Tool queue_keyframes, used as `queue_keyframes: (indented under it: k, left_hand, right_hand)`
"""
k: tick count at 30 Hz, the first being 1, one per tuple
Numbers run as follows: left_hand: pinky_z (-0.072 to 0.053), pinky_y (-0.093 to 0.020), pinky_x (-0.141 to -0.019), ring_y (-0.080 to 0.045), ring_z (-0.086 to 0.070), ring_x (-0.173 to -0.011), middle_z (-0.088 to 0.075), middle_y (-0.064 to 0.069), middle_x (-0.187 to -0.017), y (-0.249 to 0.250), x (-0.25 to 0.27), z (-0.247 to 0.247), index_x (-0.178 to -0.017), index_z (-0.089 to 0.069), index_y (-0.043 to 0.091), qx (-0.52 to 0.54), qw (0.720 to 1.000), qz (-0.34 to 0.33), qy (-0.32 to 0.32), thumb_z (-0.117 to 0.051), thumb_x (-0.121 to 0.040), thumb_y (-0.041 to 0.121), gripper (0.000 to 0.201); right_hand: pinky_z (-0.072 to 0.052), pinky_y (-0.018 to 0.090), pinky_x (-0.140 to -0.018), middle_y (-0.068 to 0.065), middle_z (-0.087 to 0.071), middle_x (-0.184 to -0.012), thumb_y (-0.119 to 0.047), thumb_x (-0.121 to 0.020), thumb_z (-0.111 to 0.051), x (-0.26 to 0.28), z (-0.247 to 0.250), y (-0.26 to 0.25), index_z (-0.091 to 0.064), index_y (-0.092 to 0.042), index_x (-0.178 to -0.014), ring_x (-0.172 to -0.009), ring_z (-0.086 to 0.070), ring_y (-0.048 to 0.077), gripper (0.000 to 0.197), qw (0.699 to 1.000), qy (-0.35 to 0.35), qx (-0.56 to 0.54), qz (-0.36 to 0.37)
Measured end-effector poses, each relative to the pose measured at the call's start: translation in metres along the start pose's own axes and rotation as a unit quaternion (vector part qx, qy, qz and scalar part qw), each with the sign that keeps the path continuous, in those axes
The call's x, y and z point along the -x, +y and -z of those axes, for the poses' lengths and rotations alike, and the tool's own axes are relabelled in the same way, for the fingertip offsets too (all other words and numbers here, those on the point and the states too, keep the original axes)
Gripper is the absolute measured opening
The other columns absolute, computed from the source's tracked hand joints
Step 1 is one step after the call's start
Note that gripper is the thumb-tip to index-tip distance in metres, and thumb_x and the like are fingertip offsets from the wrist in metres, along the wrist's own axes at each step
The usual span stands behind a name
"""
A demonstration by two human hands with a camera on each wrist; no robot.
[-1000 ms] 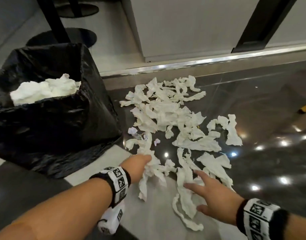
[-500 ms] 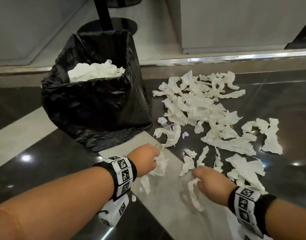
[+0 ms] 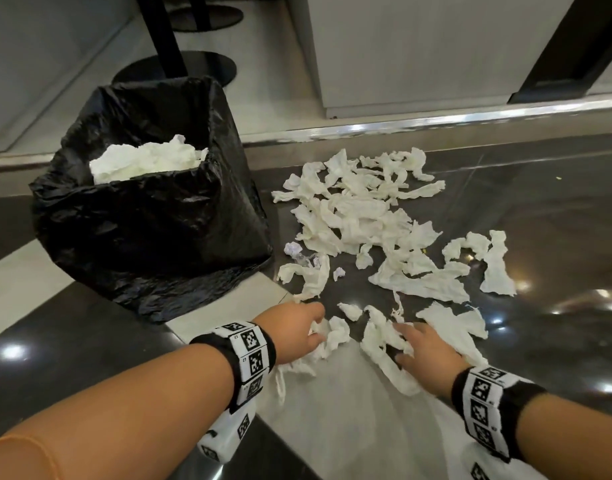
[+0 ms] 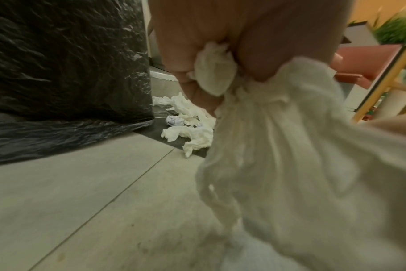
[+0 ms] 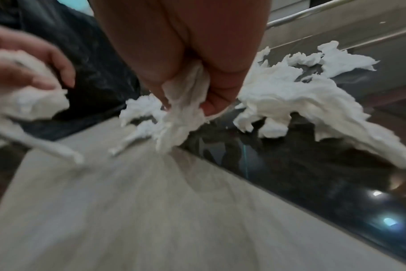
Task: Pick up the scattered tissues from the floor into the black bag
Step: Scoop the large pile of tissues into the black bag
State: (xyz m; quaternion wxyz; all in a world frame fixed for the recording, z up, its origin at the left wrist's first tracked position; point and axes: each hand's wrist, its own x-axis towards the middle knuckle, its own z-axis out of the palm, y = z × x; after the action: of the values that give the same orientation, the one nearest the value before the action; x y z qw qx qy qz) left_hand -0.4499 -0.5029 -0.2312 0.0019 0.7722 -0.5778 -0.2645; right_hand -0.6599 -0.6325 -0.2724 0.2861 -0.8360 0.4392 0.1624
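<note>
On the floor (image 3: 332,427) just past the black bag (image 3: 152,230), both hands are low, so they can grab many tissues in one go. The left hand (image 3: 294,332) has its fingers curled tight round a bunch of tissues (image 4: 290,146), which hangs down from the fist. The right hand (image 3: 427,355) pinches another bunch (image 5: 181,113) between thumb and fingers; part of that bunch trails on the floor. The bag stands open to the left of the hands, close by, so I think the carry will be short. It already has a heap of tissues (image 3: 148,161) inside. Most of the scattered tissues (image 3: 360,216) lie past the hands, farther out on the dark shiny tiles (image 3: 540,202), not held by anyone.
</note>
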Motion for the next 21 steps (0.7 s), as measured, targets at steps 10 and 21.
queue_keyframes:
  k: [10,21]
  left_hand:
    - [-0.051,-0.039,-0.074,-0.037,-0.060,-0.095,-0.003,-0.018,-0.156,0.031,-0.044,-0.034,-0.145,-0.016,0.038,-0.082,0.990,-0.072,-0.093,-0.048,-0.081,-0.010,0.085]
    - [-0.047,-0.043,-0.085,-0.037,-0.058,-0.108,-0.054,-0.017,-0.122,0.031,-0.047,-0.078,-0.123,-0.047,0.007,-0.075,0.988,0.004,-0.132,-0.046,-0.088,0.005,0.035]
  right_hand:
    - [-0.041,0.031,-0.084,0.010,-0.055,-0.116,-0.018,-0.094,-0.039,0.010,-0.025,0.003,-0.052,-0.011,-0.123,-0.110,-0.056,0.031,0.032,0.968,-0.103,0.205,0.101]
    - [-0.031,0.022,-0.099,0.000,-0.045,-0.135,-0.040,-0.075,-0.070,-0.006,0.007,0.014,-0.068,-0.014,-0.076,-0.125,-0.040,0.021,0.026,0.984,0.030,0.090,0.152]
